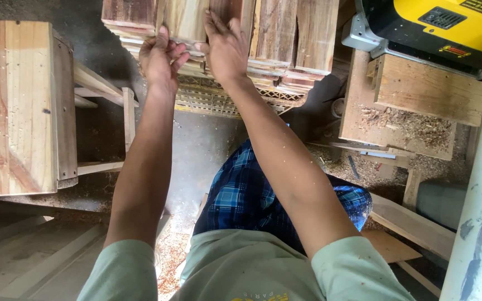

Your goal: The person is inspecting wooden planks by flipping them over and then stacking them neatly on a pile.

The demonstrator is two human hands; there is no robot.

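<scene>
Seen from above: both arms stretched forward to a stack of short wooden boards (285, 39) piled in layers on a slatted crate (218, 100). Left hand (162, 58) curled around the near end of a pale board (185, 19) on the top layer, fingers bent over its edge, thumb side toward the body. Right hand (227, 47) laid flat just beside it, palm down, fingers spread and pressing on the same pale board and the reddish one next to it (no full grasp visible, only contact from above). Pale board at the top left of the stack, lying flat among its neighbours. To the left, a light pine box (15, 106) standing apart from the stack. To the right, a yellow and black machine (447, 28) resting on a wooden block (428, 89), with sawdust (403, 125) scattered on the bench (364, 134) beneath. Blue plaid shorts (246, 195) below.
</scene>
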